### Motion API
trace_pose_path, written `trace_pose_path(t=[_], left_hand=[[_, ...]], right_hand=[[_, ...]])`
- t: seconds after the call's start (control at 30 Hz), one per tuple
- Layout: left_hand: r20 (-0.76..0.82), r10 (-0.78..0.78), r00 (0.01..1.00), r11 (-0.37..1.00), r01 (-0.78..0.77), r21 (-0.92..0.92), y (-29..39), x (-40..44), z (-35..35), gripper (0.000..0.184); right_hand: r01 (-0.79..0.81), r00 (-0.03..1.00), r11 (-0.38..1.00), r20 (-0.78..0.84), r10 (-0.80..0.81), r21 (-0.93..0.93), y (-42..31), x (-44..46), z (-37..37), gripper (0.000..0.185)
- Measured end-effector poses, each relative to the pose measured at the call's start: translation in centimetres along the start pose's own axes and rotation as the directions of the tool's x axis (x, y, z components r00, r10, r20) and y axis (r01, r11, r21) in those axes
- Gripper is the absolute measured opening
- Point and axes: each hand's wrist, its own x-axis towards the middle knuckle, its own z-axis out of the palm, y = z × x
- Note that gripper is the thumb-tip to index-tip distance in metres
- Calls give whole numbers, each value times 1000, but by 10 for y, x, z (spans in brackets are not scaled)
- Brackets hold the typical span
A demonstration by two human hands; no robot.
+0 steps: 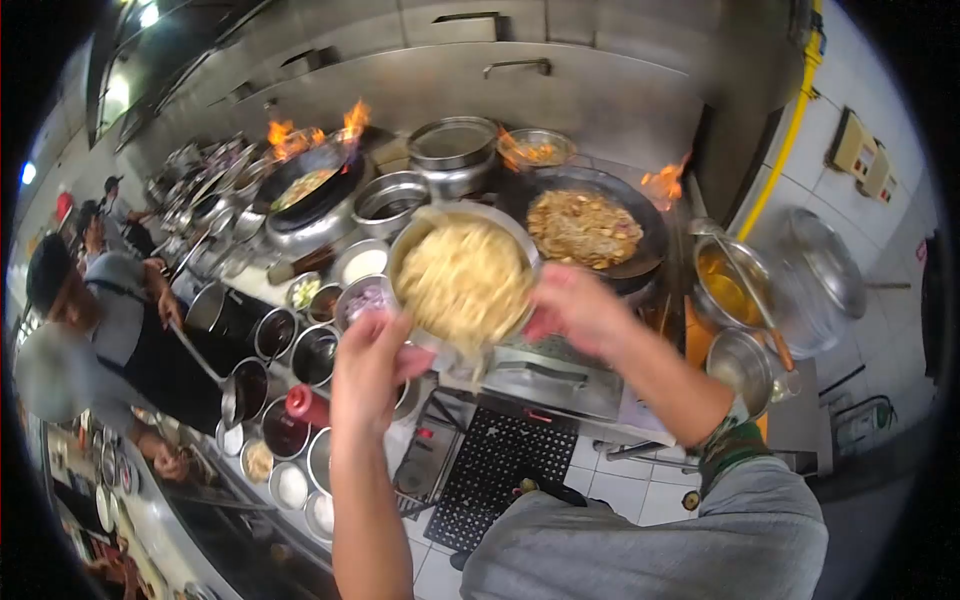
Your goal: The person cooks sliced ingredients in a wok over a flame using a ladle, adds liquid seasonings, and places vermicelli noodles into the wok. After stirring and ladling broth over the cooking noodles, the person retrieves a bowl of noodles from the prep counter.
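Note:
Both my hands hold a metal bowl [532, 245] heaped with pale yellow noodles [465, 280], some strands hanging over the near rim. My left hand [375, 370] grips the rim at the lower left, thumb up. On the right side, my right hand [578, 308] has its fingers closed on the rim, slightly blurred. Just beyond the bowl to the right, a dark wok [640, 195] contains browned chopped food [583, 228]. Below my left hand lies a red squeeze bottle [307, 404] among the seasoning pots.
Flames [665, 185] rise beside the near wok and behind another wok [325, 165] at the left. A co-worker [120, 320] with a ladle [230, 395] stands left. Pots of sauces line the counter. At right stand a pot of yellow liquid [730, 285] and a metal bowl [740, 365].

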Motion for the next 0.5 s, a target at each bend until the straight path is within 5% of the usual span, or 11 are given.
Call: trace_pose_path(t=[0.1, 0.2, 0.23, 0.3, 0.5], left_hand=[[137, 25, 990, 999, -19, -47, 3, 34, 78, 34], [223, 45, 974, 973, -93, 210, -18, 25, 89, 41], [225, 35, 974, 972, -85, 217, -30, 22, 83, 41], [55, -5, 998, 982, -6, 190, -54, 13, 67, 38], [-334, -214, 918, 940, 287, 185, -100, -39, -16, 36]], right_hand=[[61, 980, 992, -183, -81, -111, -44, 42, -101, 15], [10, 906, 755, -313, -284, -656, -41, 112, -195, 10], [4, 907, 760, -319, -276, -649, -33, 129, -208, 10], [-121, 787, 55, -130, -603, -991, -17, 151, -228, 11], [-264, 744, 100, -268, -611, -959, 20, 196, -272, 16]])
